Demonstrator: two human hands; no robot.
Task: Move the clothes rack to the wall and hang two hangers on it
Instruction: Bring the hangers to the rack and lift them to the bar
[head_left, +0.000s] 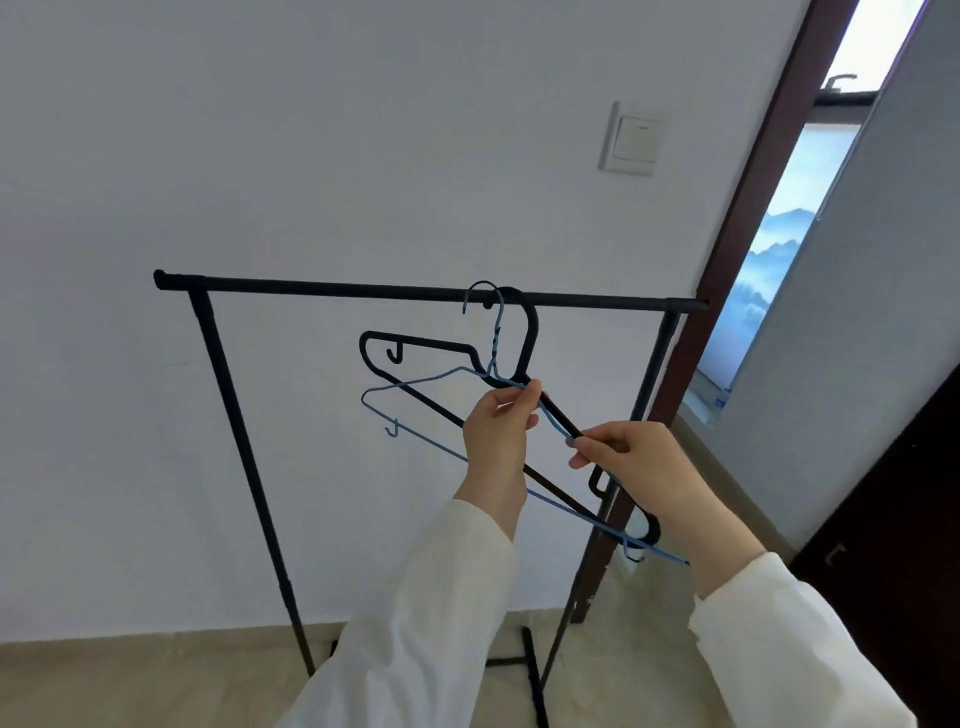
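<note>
A black clothes rack (322, 287) stands against the white wall, its top bar running across the middle of the view. A black hanger (421, 344) and a thin blue wire hanger (415, 382) both have their hooks over the bar, right of its centre, and hang tilted down to the right. My left hand (498, 431) pinches them near the neck, where the two overlap. My right hand (634, 462) grips the lower right arm of the hangers; its fingers close around the black arm and the blue wire together.
A light switch (631, 137) is on the wall above the rack. A dark brown door frame (753, 218) rises just right of the rack, with a doorway beyond. A dark cabinet (893, 519) is at the right edge. The rack's feet (532, 670) rest on a beige floor.
</note>
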